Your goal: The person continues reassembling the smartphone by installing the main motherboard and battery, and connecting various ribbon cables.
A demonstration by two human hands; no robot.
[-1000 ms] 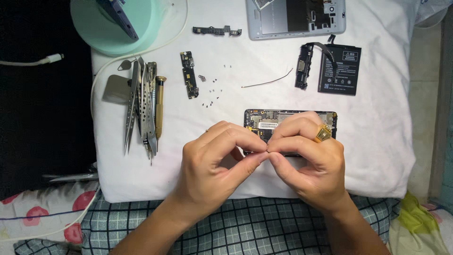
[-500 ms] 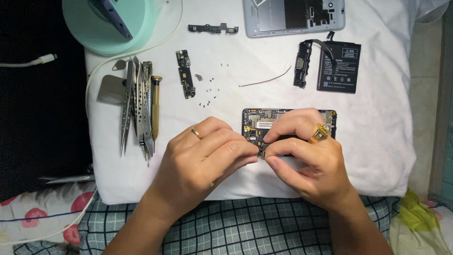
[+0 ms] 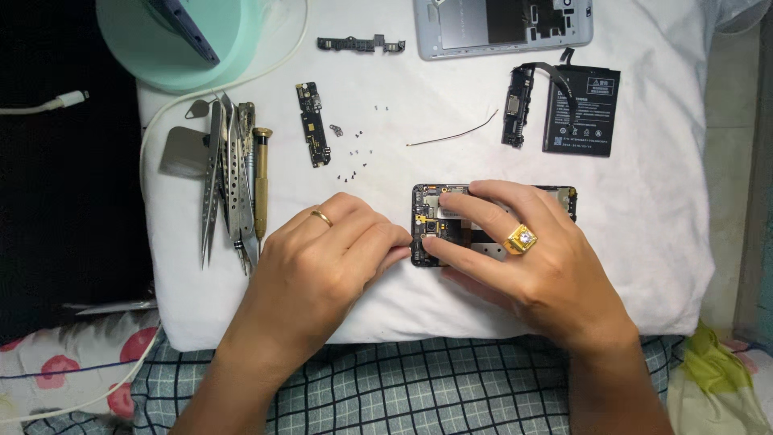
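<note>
My right hand (image 3: 531, 274) lies over the phone motherboard (image 3: 439, 225), which sits flat near the front edge of the white cloth (image 3: 660, 242), fingers spread across its right part and the index fingertip pressing down at its lower left corner; this hand is pressing, not gripping. My left hand (image 3: 322, 258) rests just beside the board's left edge, fingers curled loosely with the tips touching or nearly touching that edge, holding nothing that I can see. I judge the work here to be delicate prising or seating on the board, so I would keep the right fingers flat and steady to pin it, and let only the left fingertips do the fine part, with light force so nothing bends or snaps. The loose tiny screws (image 3: 354, 157) lie scattered above my left hand, near the small charging board (image 3: 312, 125), so I must keep my wrists low and quiet so as not to sweep them away. The tweezers and screwdriver (image 3: 233, 181) lie to the left within reach, the battery (image 3: 581, 110) and the rear frame (image 3: 503, 28) well apart at the top
</note>
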